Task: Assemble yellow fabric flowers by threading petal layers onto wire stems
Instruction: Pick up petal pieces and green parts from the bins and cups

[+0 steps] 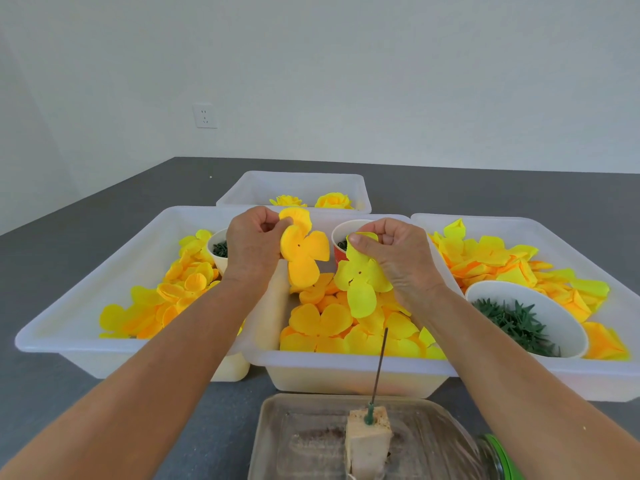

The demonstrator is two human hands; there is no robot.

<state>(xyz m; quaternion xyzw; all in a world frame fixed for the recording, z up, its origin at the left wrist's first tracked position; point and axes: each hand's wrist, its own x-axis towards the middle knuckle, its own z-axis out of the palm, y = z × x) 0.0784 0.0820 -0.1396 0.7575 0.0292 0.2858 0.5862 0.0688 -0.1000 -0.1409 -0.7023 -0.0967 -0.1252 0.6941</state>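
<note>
Hands pinch four-lobed fabric layers: left hand [252, 237] orange layer [303, 252], right hand [398, 251] lemon layer [362, 278].

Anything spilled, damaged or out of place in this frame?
Nothing stands out. The left hand pinches an orange petal layer, the right hand a lemon one; other petals stay inside their trays. The wire stands in its block, leaning slightly.

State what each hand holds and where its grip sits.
Left hand pinches the orange-yellow petal layer at its upper petal; right hand pinches the lemon-yellow petal layer at its top petal.
</note>
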